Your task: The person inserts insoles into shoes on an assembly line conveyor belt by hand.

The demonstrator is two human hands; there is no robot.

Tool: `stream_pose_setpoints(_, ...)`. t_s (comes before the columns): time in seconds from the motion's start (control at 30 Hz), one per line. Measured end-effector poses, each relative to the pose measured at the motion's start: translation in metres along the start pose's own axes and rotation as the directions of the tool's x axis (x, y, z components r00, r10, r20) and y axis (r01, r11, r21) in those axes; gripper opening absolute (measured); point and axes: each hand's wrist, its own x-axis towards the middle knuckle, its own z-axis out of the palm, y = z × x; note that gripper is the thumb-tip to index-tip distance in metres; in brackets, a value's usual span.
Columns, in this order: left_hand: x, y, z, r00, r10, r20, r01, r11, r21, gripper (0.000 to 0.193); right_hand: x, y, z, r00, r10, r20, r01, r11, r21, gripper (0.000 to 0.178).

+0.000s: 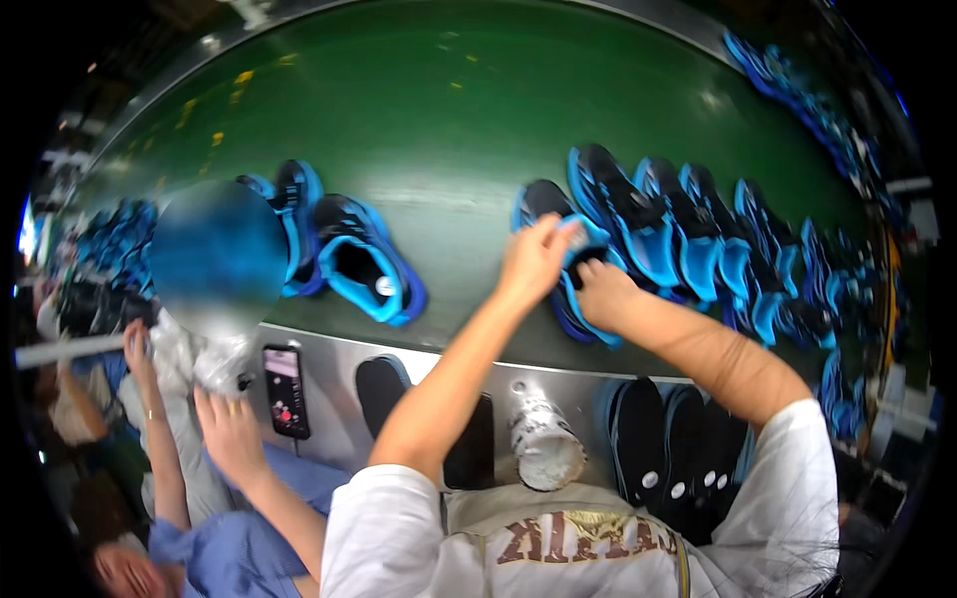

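Holding shoe (543, 201) at 2 o'clock from view centre, over green surface (429, 100): left hand (536, 259) pinches collar (592, 235); right hand (610, 297) just beside, fingers (591, 274) inside shoe, grip unclear. Shoe row (653, 249) at 3 o'clock; second shoe (377, 239) at 10. Phone (286, 392) at 8, white cylinder (544, 444) at 5, dark insoles (636, 439) between 4 and 5.

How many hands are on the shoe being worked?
2 on the shoe: left hand pinching its collar, right hand partly inside it. No other hand appears hidden there.
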Motion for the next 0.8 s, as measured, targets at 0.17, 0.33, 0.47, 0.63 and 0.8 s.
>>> stream_pose_setpoints(0.17, 0.009, 0.002, -0.006, 0.991, -0.078, 0.112, 0.100, 0.975, -0.199, 0.025, 0.014, -0.002, -0.016, 0.993, -0.031, 0.115, 0.039, 0.997, -0.059, 0.022)
stream_pose_setpoints(0.33, 0.010, 0.005, -0.001, 0.998, 0.028, -0.048, -0.023, 0.994, 0.110, 0.026, 0.010, 0.008, -0.024, 0.975, -0.214, 0.064, 0.223, 0.954, -0.199, 0.016)
stream_pose_setpoints(0.47, 0.011, 0.011, -0.001, 0.931, 0.364, 0.008, -0.332, 0.840, 0.430, 0.040, -0.019, 0.005, -0.027, 0.978, -0.190, 0.083, 0.182, 0.979, 0.089, 0.029)
stream_pose_setpoints(0.63, 0.009, 0.021, -0.003, 0.918, 0.302, 0.257, -0.392, 0.792, 0.469, 0.037, -0.031, -0.007, -0.020, 0.987, -0.108, 0.116, 0.070, 0.953, 0.295, 0.041)
stream_pose_setpoints(0.8, 0.010, 0.025, -0.004, 0.928, 0.250, 0.275, -0.358, 0.801, 0.480, 0.036, -0.068, -0.021, 0.023, 0.554, 0.221, -0.803, 0.217, 0.892, 0.396, 0.016)
